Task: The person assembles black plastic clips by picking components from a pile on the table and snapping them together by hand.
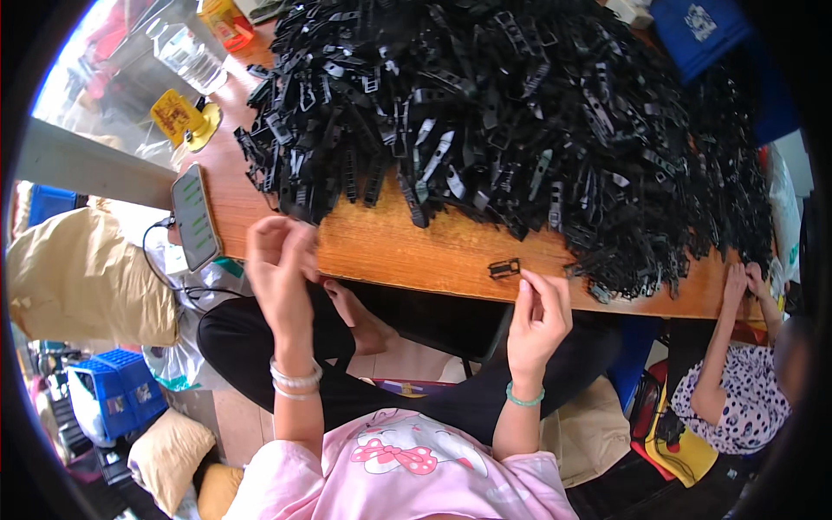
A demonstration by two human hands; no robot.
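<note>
A huge heap of small black plastic parts (468, 104), many of them narrow strips with slots, covers most of the wooden table (364, 247). My right hand (539, 321) is at the front edge, closed in a pinch, with a small black slotted plastic part (504, 269) at its fingertips. My left hand (282, 269) hovers by the table's front left edge, just short of the heap. Its fingers are curled but smeared by motion, so whether they hold anything is hidden.
A phone-like device (198, 217) with a cable lies on the left edge, near a yellow holder (178, 120) and a clear bottle (186, 56). Another person's hands (745, 279) work at the right end. A blue bin (698, 30) stands at the far right.
</note>
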